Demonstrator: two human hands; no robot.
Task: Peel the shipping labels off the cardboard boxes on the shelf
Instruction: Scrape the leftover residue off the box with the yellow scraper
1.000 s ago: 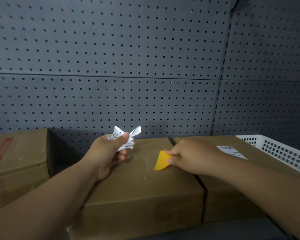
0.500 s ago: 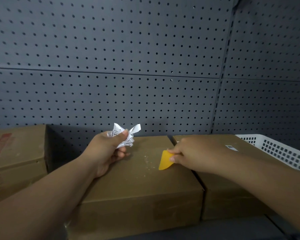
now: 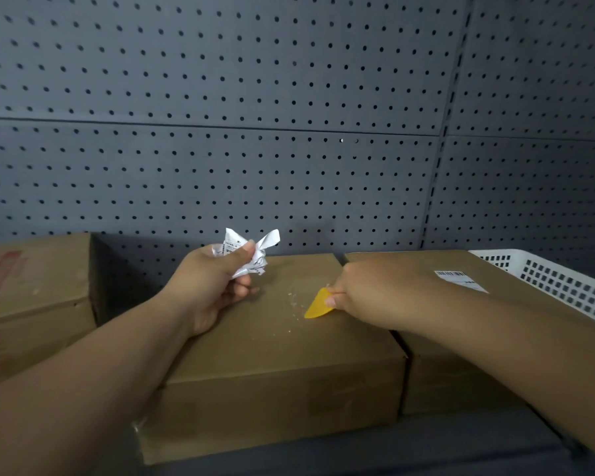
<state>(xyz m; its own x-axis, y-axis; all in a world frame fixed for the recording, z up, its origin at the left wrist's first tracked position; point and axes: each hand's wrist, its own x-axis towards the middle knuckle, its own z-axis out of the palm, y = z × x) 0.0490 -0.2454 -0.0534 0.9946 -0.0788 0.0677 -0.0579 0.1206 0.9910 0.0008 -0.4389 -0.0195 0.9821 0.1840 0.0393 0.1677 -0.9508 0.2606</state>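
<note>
A middle cardboard box [image 3: 272, 359] sits on the shelf, its top bare except for small pale scraps [image 3: 292, 298]. My left hand [image 3: 213, 286] rests on its left part, shut on a crumpled white label [image 3: 251, 252]. My right hand [image 3: 375, 290] pinches a yellow plastic scraper [image 3: 318, 305] whose edge touches the box top. The right cardboard box [image 3: 437, 372] carries a white shipping label [image 3: 461, 280] with a barcode, partly hidden by my right forearm.
A taller cardboard box with red print [image 3: 31, 297] stands at the left, with a gap beside it. A white plastic basket [image 3: 557, 283] sits at the far right. Grey pegboard [image 3: 289, 132] forms the back wall. The dark shelf edge [image 3: 358, 455] runs along the front.
The view has shifted slightly. My right hand with the scraper has stayed on the middle box, and more of the right box's label shows than half a second ago.
</note>
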